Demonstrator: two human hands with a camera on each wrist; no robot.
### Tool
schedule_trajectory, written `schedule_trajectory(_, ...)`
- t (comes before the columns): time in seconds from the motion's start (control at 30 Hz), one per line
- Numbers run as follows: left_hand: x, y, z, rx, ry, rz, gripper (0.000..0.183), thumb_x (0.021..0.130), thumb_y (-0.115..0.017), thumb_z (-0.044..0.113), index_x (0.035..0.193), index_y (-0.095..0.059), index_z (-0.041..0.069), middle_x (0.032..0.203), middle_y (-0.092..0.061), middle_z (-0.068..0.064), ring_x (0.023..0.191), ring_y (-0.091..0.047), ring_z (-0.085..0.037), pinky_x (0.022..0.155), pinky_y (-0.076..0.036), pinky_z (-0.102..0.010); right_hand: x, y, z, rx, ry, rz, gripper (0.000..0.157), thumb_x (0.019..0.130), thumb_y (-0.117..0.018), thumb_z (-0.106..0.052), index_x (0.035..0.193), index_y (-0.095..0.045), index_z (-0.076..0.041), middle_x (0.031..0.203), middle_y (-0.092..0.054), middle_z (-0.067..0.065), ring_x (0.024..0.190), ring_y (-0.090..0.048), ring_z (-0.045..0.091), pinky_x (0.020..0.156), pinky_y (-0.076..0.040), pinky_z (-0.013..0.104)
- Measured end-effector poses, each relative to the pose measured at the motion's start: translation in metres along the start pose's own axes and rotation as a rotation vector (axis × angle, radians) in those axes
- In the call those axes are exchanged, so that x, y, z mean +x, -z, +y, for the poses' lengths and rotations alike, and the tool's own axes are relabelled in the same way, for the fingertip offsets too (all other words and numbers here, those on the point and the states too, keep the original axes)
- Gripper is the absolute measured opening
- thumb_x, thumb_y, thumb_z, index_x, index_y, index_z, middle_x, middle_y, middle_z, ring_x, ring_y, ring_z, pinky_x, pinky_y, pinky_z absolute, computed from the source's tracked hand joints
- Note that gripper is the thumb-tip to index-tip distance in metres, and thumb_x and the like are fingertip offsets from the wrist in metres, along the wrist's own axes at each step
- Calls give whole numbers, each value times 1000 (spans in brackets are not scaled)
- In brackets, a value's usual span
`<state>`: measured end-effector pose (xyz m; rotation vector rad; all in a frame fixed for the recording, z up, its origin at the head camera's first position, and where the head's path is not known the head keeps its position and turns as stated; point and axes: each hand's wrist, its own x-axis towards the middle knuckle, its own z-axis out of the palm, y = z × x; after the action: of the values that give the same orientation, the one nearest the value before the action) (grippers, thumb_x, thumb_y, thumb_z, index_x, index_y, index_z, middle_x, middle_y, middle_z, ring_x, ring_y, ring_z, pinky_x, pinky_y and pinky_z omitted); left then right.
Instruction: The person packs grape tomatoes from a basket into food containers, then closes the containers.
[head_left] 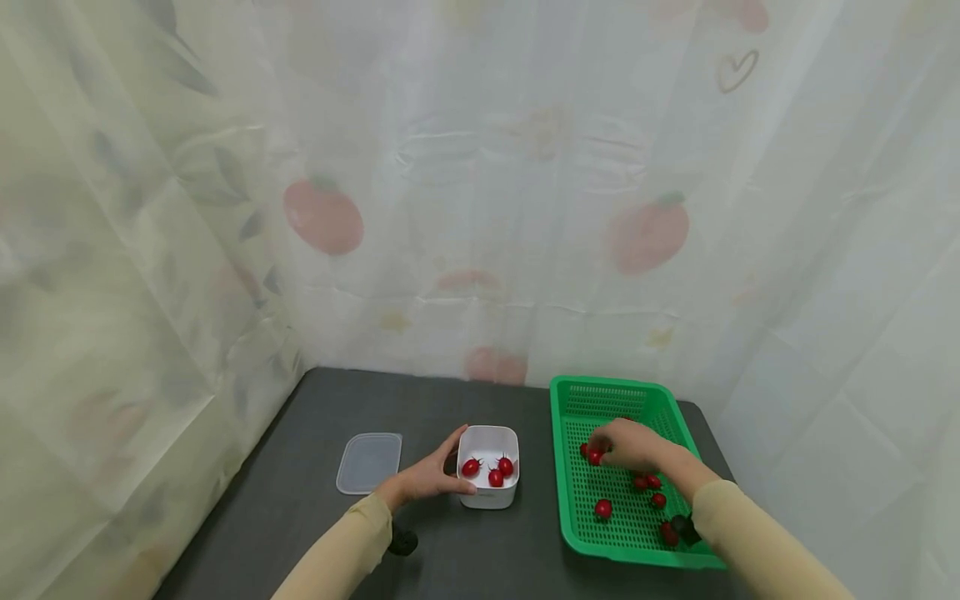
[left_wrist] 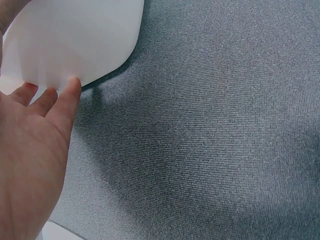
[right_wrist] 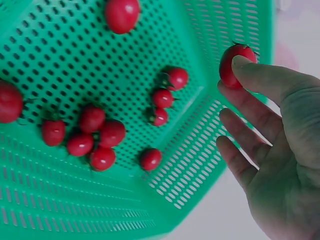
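Note:
My left hand [head_left: 423,481] holds a small white square container [head_left: 489,498] at its left side, thumb along the near wall and fingers toward the far left corner. Inside the container lie 3 cherry tomatoes with green stems. In the left wrist view, fingertips press against the smooth outer wall of the container [left_wrist: 85,35]. Over the green basket [head_left: 567,500], my right hand [head_left: 636,446] pinches a cherry tomato [right_wrist: 227,72] between thumb and index finger, its other fingers loosely bent. Several more cherry tomatoes [right_wrist: 112,133] lie on the basket's perforated floor, some bunched together.
A translucent flat lid [head_left: 370,463] lies on the dark table [head_left: 300,517] left of the container. The basket stands at the table's right side. Pale curtains [head_left: 480,208] with printed fruit hang behind the table and at both sides.

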<state>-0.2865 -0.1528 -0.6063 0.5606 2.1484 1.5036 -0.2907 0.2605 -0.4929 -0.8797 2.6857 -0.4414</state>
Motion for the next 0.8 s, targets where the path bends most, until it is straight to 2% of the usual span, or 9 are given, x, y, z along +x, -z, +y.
schedule_trajectory(0.37, 0, 0, 0, -2, 8, -1, 111, 90, -80, 25, 166, 1, 20, 167, -18, -17, 149, -26, -41, 116, -27, -61, 12, 26, -12, 66, -3, 59, 24, 97, -72, -12, 120, -73, -14, 115, -71, 1, 110, -65, 29, 88, -53, 48)
schedule_trajectory(0.57, -1, 1, 2, 15, 18, 0, 112, 90, -80, 27, 166, 1, 18, 167, -18, -16, 149, -25, -39, 116, -27, -62, 26, 29, -22, 74, 14, 62, 25, 98, -71, -17, 123, -73, -16, 117, -71, -5, 111, -65, 24, 89, -54, 44)
schedule_trajectory(0.8, -2, 1, 3, 12, 21, 0, 112, 89, -81, 28, 166, 0, 20, 167, -18, -17, 149, -25, -40, 115, -27, -63, 42, 30, -34, 85, 37, 62, 25, 98, -71, -16, 123, -73, -16, 113, -71, -5, 111, -64, 24, 92, -53, 45)
